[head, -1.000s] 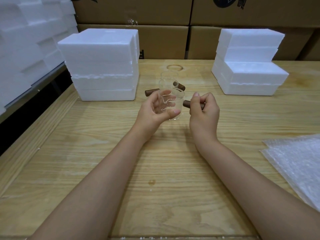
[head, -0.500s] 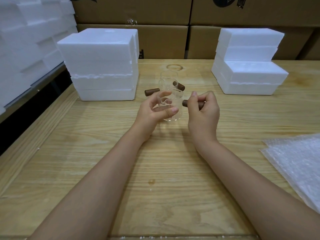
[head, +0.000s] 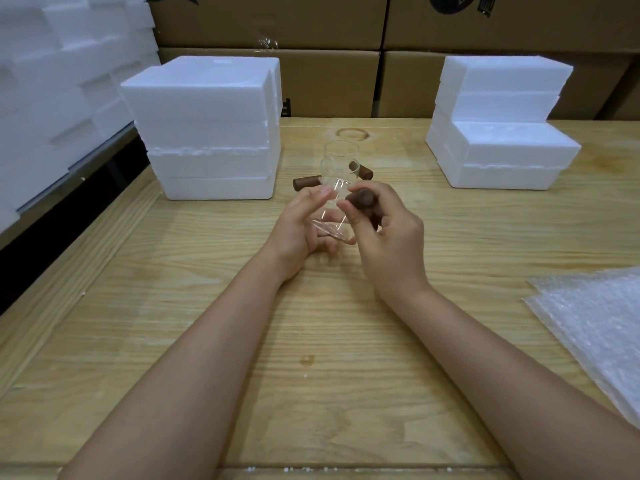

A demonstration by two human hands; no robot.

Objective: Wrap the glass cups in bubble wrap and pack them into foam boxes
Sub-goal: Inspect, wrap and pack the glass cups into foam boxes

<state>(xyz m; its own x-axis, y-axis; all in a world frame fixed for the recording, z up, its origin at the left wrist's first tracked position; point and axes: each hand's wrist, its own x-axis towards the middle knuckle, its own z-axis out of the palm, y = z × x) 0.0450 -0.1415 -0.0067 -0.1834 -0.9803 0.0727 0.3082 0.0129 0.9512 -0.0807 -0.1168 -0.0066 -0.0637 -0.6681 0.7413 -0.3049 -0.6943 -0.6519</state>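
- Left hand (head: 304, 226): cupped against the clear wall of a glass cup (head: 329, 216), fingers curled loosely round it, thumb raised beside the upper part.
- Right hand (head: 388, 244): pinching the cup's brown wooden handle (head: 362, 199) between thumb and curled fingers.
- Glass cup: held between both hands over the middle of the wooden table (head: 207, 306), tilted, base lowest and towards the camera, end of the handle facing the camera.
- Just behind the hands: a second glass cup (head: 337, 161) upright on the table, its brown handle pointing right.
- Left of that cup: a further brown handle (head: 306, 182) pointing left; glass body belonging to it too clear to make out.
- Back left of the table: a stack of white foam boxes (head: 207, 133).
- Back right: a stepped stack of foam boxes (head: 502, 140), well apart from the first.
- Right edge: sheets of bubble wrap (head: 595, 327) lying flat, partly cut off by the frame, well apart from both hands.
- Far left, off the table: piled white foam blocks (head: 52, 81).
- Behind the table: a wall of brown cardboard cartons (head: 311, 29).
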